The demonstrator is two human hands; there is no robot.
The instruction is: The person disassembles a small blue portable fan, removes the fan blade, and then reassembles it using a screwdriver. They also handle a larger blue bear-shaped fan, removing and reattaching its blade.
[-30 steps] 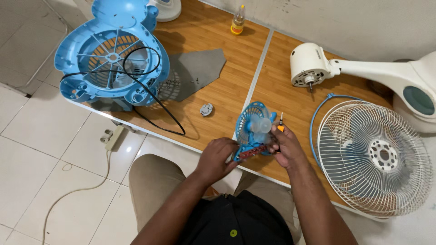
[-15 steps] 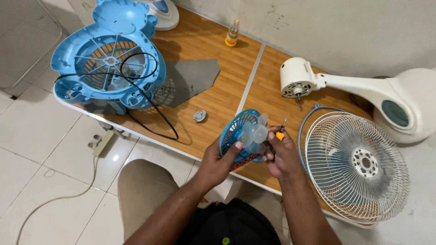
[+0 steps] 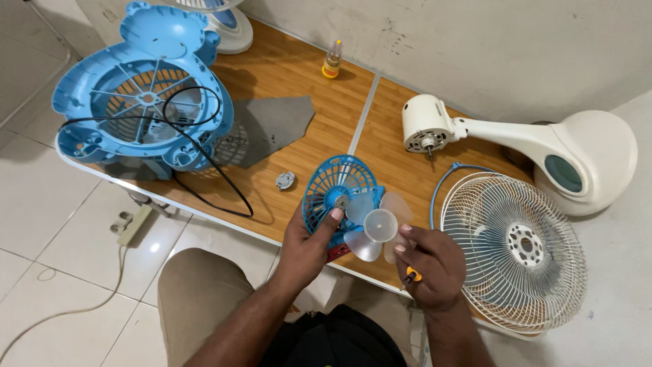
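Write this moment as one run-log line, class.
left hand: grips small blue fan | right hand: holds translucent blade, orange-tipped tool | surface: wooden table

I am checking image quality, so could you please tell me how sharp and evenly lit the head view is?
Head view: sharp throughout, no motion blur on the left hand or right hand; soft, even light, with a faint shadow beside the large blue fan housing; the translucent fan blade shows no glare; straight edges bow slightly towards the corners.
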